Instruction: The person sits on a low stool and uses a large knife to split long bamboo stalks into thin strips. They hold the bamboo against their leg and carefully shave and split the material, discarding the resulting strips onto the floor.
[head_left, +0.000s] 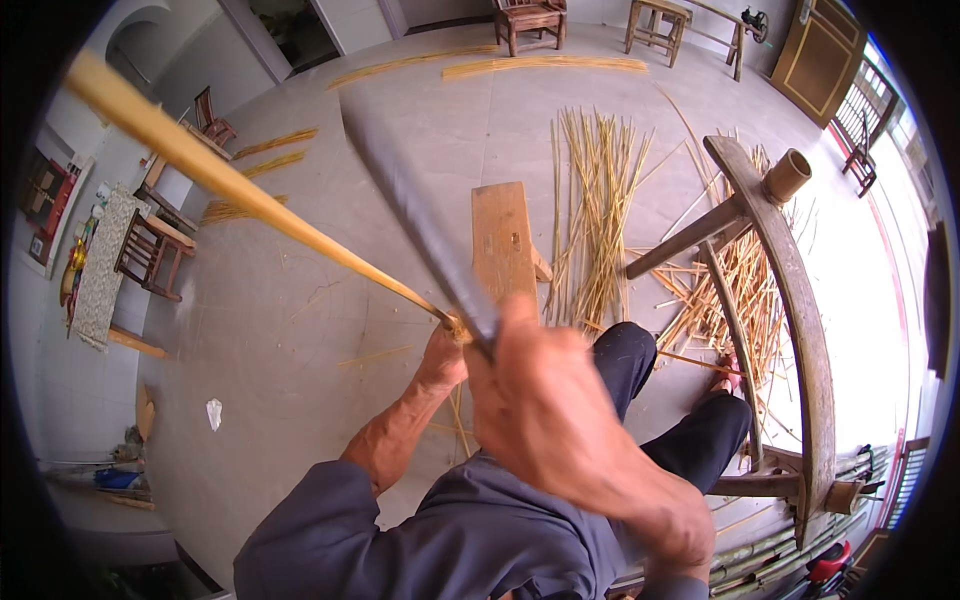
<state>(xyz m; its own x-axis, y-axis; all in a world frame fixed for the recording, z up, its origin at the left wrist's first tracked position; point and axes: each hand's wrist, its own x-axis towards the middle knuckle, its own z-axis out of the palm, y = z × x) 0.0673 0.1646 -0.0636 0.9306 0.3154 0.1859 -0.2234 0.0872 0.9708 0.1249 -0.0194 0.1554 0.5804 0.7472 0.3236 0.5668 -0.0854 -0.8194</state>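
A long bamboo piece (277, 214) slants from the upper left down to my left hand (444, 360), which grips it near its lower end. My right hand (529, 390) is raised in front of my body, closed around the lower end of a dark metal blade (420, 217), blurred and pointing up and left. The blade lies to the right of the bamboo. My right hand hides part of my left hand and the blade's handle. A wooden bench (501, 240) with a slotted top stands just beyond my hands.
Bamboo strips (600, 202) lie bunched on the floor right of the bench. A wooden frame (791, 277) stands at my right, with a heap of split bamboo (757, 300) behind it. Bamboo poles (765, 559) lie at the lower right. Chairs (154, 255) stand along the left wall.
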